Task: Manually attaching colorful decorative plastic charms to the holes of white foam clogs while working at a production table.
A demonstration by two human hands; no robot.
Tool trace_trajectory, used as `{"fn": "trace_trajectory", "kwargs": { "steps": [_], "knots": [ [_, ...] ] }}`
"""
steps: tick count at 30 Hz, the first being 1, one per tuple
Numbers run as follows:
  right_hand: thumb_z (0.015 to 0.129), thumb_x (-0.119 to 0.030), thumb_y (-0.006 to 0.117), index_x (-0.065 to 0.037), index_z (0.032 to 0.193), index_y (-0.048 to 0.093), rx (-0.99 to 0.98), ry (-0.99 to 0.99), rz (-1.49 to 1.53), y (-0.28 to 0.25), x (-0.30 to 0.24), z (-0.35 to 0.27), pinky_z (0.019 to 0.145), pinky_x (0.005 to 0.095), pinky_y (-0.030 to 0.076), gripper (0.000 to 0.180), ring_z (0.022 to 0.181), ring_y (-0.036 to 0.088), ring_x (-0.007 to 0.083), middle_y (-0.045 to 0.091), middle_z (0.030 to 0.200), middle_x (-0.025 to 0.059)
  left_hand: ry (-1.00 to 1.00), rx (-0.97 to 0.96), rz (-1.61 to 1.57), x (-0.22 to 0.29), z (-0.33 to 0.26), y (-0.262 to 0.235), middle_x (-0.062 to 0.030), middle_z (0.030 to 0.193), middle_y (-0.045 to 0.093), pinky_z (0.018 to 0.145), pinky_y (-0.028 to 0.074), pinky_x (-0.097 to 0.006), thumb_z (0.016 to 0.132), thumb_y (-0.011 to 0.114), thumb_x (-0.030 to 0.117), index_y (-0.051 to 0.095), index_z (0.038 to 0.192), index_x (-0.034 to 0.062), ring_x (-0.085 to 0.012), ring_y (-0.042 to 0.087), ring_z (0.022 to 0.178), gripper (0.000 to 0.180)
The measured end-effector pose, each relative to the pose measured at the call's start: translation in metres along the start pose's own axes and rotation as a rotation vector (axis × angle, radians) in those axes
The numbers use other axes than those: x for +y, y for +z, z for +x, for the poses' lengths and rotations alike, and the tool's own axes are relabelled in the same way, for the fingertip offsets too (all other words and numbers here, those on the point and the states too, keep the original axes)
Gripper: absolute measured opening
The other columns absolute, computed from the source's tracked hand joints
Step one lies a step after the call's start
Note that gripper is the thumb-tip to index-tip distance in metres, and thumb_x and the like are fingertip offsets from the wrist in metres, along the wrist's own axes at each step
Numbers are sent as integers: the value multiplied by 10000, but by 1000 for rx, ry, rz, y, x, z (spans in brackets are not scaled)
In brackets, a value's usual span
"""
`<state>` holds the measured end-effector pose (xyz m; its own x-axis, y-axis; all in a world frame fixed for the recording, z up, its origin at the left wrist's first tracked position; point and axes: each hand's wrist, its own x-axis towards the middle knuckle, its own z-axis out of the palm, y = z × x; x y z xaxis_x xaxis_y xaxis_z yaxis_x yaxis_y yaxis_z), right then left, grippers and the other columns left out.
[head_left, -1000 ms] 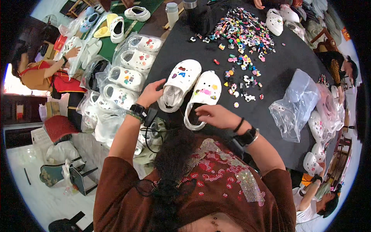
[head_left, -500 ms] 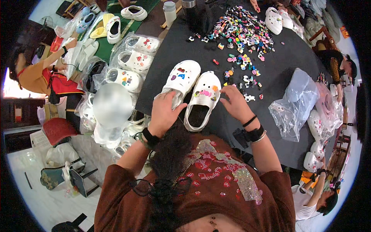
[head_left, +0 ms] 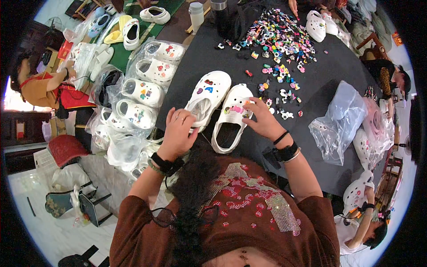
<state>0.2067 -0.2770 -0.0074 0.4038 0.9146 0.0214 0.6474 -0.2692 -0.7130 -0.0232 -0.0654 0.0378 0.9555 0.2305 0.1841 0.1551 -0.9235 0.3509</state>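
Observation:
Two white clogs lie side by side on the black table, toes pointing away from me. The left clog (head_left: 211, 91) carries several small charms, among them red and blue ones, and something clear shows inside its opening. My left hand (head_left: 178, 133) is at its heel, fingers and thumb either side of the strap edge. The right clog (head_left: 233, 113) has a pink charm and others across its upper. Beside its outer edge is my right hand (head_left: 263, 119), fingertips at the upper, thumb and fingers apart, with nothing seen between them.
A heap of colourful charms (head_left: 280, 38) covers the far table, with loose ones nearer. Clear plastic bags (head_left: 340, 120) lie at the right. Bagged white clogs (head_left: 144, 91) line the left side. A tumbler (head_left: 219, 18) stands far off. Other people work around the table.
My left hand has moved slightly left and toward me along the left clog's heel. My right hand has shifted left, closer to the right clog. Both clogs stay nearly in place.

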Motion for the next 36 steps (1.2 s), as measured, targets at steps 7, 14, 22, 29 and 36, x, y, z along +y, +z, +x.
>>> {"fn": "trace_trajectory", "kwargs": {
  "steps": [7,14,22,29,36],
  "knots": [
    [772,-255,732,-92,1179,551,-31,86,30,-7,-3,2,1015,450,392,475,1222,433,431,363,1355,278,-104,40,-113,11,-13,18,-185,1102,507,903,384,-500,714,756,410,577,959,-4,-410,459,1059,513],
    [769,-261,770,-63,1384,235,-85,310,490,-1,4,5,952,409,470,838,1235,433,274,368,1358,174,-310,-151,178,38,18,36,-201,1110,469,846,382,-493,672,750,442,574,967,-26,-378,425,1040,581],
    [745,-221,795,-68,1403,202,-177,394,432,20,-8,-16,838,371,528,899,1057,562,265,385,1310,215,-117,-100,113,2,11,49,-170,1080,462,852,380,-498,665,689,146,558,988,-4,-360,441,1051,379],
    [807,-272,733,-92,1364,298,-432,267,274,15,0,-48,823,375,513,730,1048,588,284,513,1239,226,10,-54,114,-49,21,23,-148,1222,486,1055,279,-526,730,670,71,547,1083,-14,-358,432,1183,384],
    [835,-217,686,-18,1187,514,-326,277,220,21,16,-63,786,352,511,440,907,636,257,618,1093,165,-62,44,232,-19,21,2,-148,1282,459,1066,229,-560,734,674,64,579,1004,16,-353,397,1235,290]
  ]
}}
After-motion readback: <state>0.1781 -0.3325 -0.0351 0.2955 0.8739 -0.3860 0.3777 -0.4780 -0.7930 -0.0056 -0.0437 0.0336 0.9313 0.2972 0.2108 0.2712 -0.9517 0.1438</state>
